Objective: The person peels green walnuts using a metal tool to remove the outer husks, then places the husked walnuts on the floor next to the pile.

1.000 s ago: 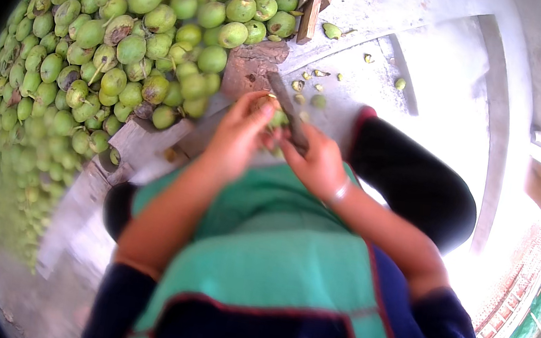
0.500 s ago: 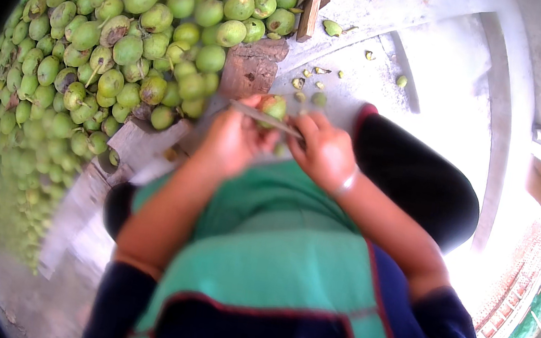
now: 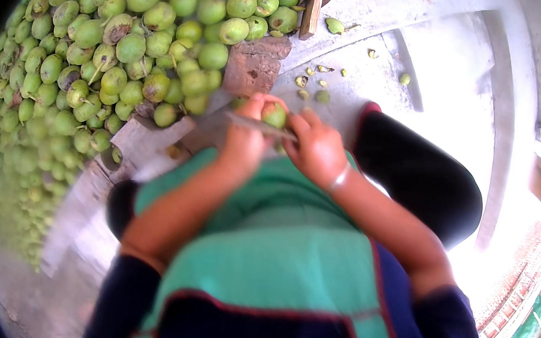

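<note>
My left hand (image 3: 247,135) is closed round a green fruit (image 3: 274,115), with its fingers curled over the far side. In my right hand (image 3: 318,147) is the handle end of a knife (image 3: 259,125). The blade points left across the near side of the fruit, next to my left hand; whether its edge is in the skin cannot be made out. Both hands are close together above my green apron (image 3: 274,239).
A big heap of green fruits (image 3: 115,43) fills the left side, edged by wooden boards (image 3: 154,139) and a brown block (image 3: 254,66). Small cut scraps (image 3: 307,81) and a few loose pieces lie on the pale floor (image 3: 360,71). My dark-clad knee (image 3: 421,176) is at the right.
My left hand has turned and moved slightly right, bringing its wrist nearer the right hand. The fruit has rotated in its fingers. The knife stays in my right hand.
</note>
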The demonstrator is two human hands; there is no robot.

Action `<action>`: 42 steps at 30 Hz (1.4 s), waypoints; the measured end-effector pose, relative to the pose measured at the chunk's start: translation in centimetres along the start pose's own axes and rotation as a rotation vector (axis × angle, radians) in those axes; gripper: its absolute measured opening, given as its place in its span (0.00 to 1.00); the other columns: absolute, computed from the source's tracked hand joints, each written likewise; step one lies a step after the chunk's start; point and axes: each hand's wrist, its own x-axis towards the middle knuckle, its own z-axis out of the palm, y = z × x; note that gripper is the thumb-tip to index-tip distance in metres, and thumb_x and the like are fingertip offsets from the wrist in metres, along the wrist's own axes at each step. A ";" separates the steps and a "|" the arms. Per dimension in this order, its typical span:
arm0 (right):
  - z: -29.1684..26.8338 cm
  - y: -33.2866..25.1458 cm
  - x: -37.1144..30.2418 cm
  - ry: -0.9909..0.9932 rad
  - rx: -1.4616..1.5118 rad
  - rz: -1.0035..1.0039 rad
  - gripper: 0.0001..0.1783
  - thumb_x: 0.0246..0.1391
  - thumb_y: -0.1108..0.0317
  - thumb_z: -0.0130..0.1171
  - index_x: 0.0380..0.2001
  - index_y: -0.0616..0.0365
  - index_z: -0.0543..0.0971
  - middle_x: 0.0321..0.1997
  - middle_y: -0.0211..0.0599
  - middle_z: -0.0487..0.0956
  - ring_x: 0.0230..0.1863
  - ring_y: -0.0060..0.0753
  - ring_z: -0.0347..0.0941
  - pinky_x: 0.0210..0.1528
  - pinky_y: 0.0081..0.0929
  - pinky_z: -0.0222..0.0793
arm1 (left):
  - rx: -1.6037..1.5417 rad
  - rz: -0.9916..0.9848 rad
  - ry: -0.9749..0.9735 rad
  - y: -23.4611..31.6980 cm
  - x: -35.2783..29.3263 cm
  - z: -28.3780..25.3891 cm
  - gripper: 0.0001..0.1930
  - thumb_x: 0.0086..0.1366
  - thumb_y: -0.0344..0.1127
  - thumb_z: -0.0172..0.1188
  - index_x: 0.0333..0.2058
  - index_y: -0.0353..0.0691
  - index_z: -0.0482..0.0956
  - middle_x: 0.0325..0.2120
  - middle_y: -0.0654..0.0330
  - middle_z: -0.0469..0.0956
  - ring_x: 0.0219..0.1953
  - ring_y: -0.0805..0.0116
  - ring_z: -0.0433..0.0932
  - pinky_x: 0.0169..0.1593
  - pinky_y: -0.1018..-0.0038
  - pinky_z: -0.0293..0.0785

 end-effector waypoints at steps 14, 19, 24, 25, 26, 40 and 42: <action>-0.7 -1.9 0.7 0.018 0.296 0.198 0.09 0.44 0.68 0.57 0.31 0.58 0.72 0.29 0.44 0.74 0.30 0.50 0.72 0.32 0.40 0.69 | -0.151 -0.066 0.168 -0.1 1.0 -0.8 0.23 0.69 0.51 0.32 0.35 0.41 0.70 0.18 0.64 0.69 0.15 0.77 0.61 0.18 0.80 0.54; -1.5 -0.1 1.4 0.050 0.239 0.252 0.08 0.45 0.67 0.57 0.29 0.57 0.73 0.28 0.43 0.75 0.28 0.50 0.72 0.31 0.40 0.69 | -0.423 -0.443 0.048 2.0 1.5 -1.7 0.25 0.67 0.56 0.33 0.35 0.41 0.71 0.19 0.63 0.69 0.18 0.74 0.63 0.22 0.79 0.58; -0.9 0.4 0.9 0.012 0.019 0.002 0.09 0.44 0.66 0.57 0.29 0.55 0.71 0.26 0.40 0.72 0.25 0.44 0.72 0.27 0.37 0.69 | -0.379 -0.479 -0.077 2.4 1.6 -2.1 0.23 0.65 0.52 0.37 0.30 0.39 0.71 0.14 0.63 0.67 0.14 0.75 0.59 0.17 0.80 0.54; -1.0 0.3 0.8 -0.007 -0.013 -0.032 0.09 0.43 0.66 0.57 0.29 0.54 0.71 0.26 0.39 0.71 0.25 0.43 0.72 0.26 0.36 0.69 | -0.384 -0.514 -0.137 2.5 1.6 -2.5 0.22 0.65 0.52 0.38 0.29 0.39 0.72 0.13 0.63 0.66 0.13 0.75 0.59 0.16 0.80 0.53; -1.1 0.3 0.8 -0.026 -0.045 -0.066 0.10 0.43 0.66 0.58 0.30 0.54 0.71 0.26 0.38 0.70 0.24 0.42 0.72 0.26 0.36 0.69 | -0.356 -0.534 -0.172 2.5 1.8 -2.9 0.21 0.64 0.51 0.38 0.28 0.39 0.72 0.13 0.63 0.66 0.12 0.75 0.59 0.14 0.80 0.52; 0.7 2.1 0.3 -0.079 0.079 0.025 0.11 0.43 0.65 0.57 0.31 0.55 0.71 0.31 0.42 0.72 0.28 0.47 0.72 0.29 0.38 0.70 | 0.032 -0.269 -0.383 0.7 -0.5 -0.5 0.19 0.65 0.46 0.37 0.28 0.38 0.72 0.17 0.63 0.68 0.13 0.76 0.61 0.14 0.80 0.54; 0.6 1.7 0.6 -0.053 0.092 0.124 0.11 0.44 0.66 0.57 0.32 0.57 0.72 0.32 0.46 0.76 0.29 0.52 0.73 0.30 0.38 0.70 | -0.125 -0.503 -0.371 1.1 -0.5 -0.5 0.21 0.67 0.48 0.35 0.29 0.40 0.72 0.16 0.63 0.68 0.12 0.77 0.59 0.14 0.83 0.51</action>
